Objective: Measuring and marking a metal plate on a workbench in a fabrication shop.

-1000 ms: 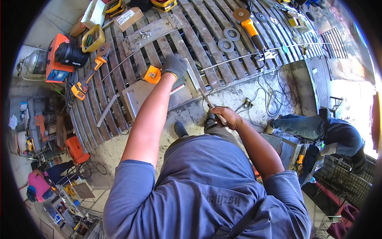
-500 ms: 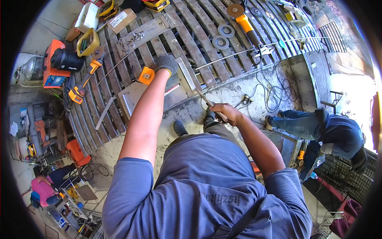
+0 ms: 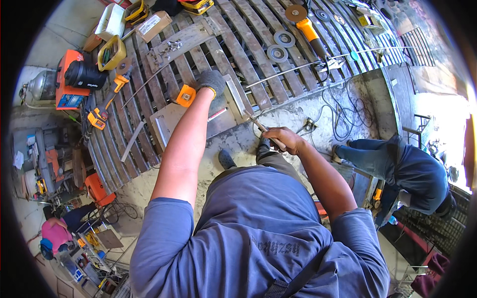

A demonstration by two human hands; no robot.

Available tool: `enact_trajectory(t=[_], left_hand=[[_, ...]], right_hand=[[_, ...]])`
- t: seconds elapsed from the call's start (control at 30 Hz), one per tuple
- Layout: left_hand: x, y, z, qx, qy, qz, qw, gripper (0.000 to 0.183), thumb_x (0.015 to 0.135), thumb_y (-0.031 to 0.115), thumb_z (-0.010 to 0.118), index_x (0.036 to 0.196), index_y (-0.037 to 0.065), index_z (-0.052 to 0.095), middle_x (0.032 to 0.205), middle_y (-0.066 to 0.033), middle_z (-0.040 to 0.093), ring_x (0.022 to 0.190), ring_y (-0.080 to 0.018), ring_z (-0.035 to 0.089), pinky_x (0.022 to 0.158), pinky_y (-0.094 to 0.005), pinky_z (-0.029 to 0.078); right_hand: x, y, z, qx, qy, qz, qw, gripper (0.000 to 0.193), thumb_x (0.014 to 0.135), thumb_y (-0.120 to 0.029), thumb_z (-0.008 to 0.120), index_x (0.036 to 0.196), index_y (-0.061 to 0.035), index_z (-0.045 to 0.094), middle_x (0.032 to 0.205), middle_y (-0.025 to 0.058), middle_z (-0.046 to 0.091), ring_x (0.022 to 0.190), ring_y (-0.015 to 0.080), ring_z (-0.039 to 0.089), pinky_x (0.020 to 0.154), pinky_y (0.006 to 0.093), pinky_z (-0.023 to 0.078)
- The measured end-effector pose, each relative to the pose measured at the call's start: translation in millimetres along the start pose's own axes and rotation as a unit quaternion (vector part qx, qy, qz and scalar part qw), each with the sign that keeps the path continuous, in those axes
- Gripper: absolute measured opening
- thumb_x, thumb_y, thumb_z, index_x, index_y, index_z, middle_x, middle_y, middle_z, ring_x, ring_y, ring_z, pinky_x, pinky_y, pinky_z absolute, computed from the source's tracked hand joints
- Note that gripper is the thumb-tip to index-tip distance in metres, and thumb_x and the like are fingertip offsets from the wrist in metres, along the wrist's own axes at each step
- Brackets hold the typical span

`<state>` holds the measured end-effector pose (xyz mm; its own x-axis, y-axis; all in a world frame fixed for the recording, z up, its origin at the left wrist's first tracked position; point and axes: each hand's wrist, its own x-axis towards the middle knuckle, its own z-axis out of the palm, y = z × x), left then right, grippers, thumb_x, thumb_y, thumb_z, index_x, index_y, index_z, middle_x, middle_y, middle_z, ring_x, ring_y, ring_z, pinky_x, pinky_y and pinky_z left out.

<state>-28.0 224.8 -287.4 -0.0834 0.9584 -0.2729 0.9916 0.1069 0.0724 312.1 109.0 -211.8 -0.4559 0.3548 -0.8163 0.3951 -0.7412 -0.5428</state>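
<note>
My left hand, in a dark grey knit glove, presses down on a flat grey metal plate at the bench's near edge. Its fingers blend together, so their pose is unclear. Beside it sits an orange tape measure. A narrow pale metal bar lies along the plate's right side. My bare right hand is closed around a long, thin file-like tool. The tool's tip meets or nearly meets the bar's near end. A red-and-white marker rests on the plate.
The slatted metal bench carries a yellow angle grinder, grinding discs, a long thin rod and another yellow grinder. Cables lie on the floor at right. A person bends nearby; another is at lower left.
My hands keep nearly the same places, with the tool's tip still by the bar's end. The person at right has shifted posture, head lower. The whole view has moved slightly.
</note>
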Motion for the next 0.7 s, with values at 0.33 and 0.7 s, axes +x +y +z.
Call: enact_trajectory(t=[0.33, 0.7], left_hand=[[-21.3, 6.6, -22.9, -0.135, 0.019, -0.033, 0.990, 0.036, 0.093, 0.035, 0.059, 0.108, 0.006, 0.074, 0.113, -0.0229, 0.071, 0.107, -0.0405, 0.067, 0.094, -0.0491, 0.053], [-156.6, -92.4, -56.1, -0.213, 0.366, -0.016, 0.906, 0.023, 0.089, 0.014, 0.062, 0.110, 0.005, 0.065, 0.104, -0.0194, 0.064, 0.104, -0.0402, 0.060, 0.092, -0.0484, 0.049]], right_hand=[[2.4, -16.8, -10.4, -0.087, -0.006, 0.013, 0.996, 0.033, 0.089, -0.036, 0.073, 0.100, -0.0054, 0.073, 0.068, 0.0040, 0.060, 0.053, 0.0137, 0.054, 0.047, 0.0318, 0.037], [7.8, -22.0, -22.4, -0.178, -0.040, 0.004, 0.983, 0.033, 0.096, -0.035, 0.069, 0.102, -0.0025, 0.070, 0.074, 0.0052, 0.063, 0.055, 0.0124, 0.056, 0.048, 0.0293, 0.044]])
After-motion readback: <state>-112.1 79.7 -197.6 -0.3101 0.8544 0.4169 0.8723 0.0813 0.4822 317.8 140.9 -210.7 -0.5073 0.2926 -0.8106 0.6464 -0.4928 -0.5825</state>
